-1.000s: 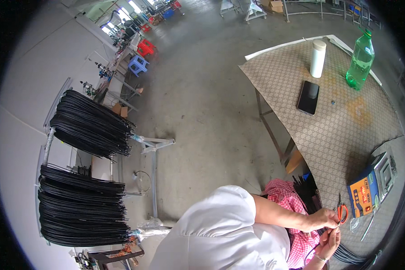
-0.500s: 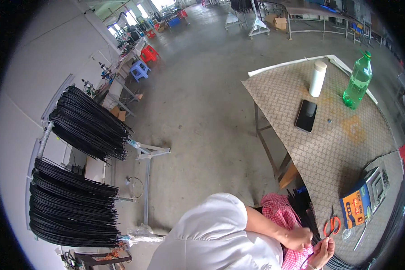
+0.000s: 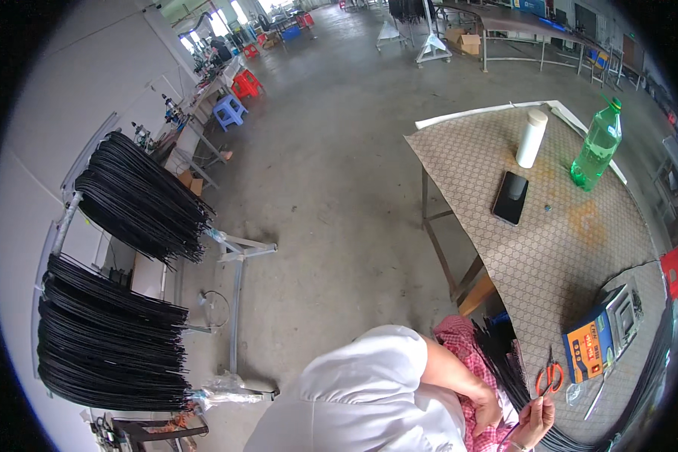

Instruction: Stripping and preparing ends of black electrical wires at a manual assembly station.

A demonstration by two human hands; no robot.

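My left hand (image 3: 488,414) is low over pink checked cloth (image 3: 453,331), its fingers turned down and hidden. My right hand (image 3: 535,422) is beside it at the table's near edge, thumb and fingers pinched together; what they grip is too small to make out. A short dark strand shows between the two hands. Just beyond the right hand lie orange-handled scissors (image 3: 550,378), points away from me. A bundle of thin black cables (image 3: 502,361) hangs by the table edge, next to the cloth.
On the patterned tabletop (image 3: 535,264) are a blue and orange box (image 3: 589,350), phone (image 3: 511,197), white bottle (image 3: 531,139) and green bottle (image 3: 598,147). Black cables (image 3: 113,335) hang on racks at left. Blue (image 3: 230,111) and red stools (image 3: 246,83) stand farther off.
My left hand has drawn back from the right hand, down and to the left onto the cloth. The right hand stays pinched, nearly in place. The view has shifted slightly.
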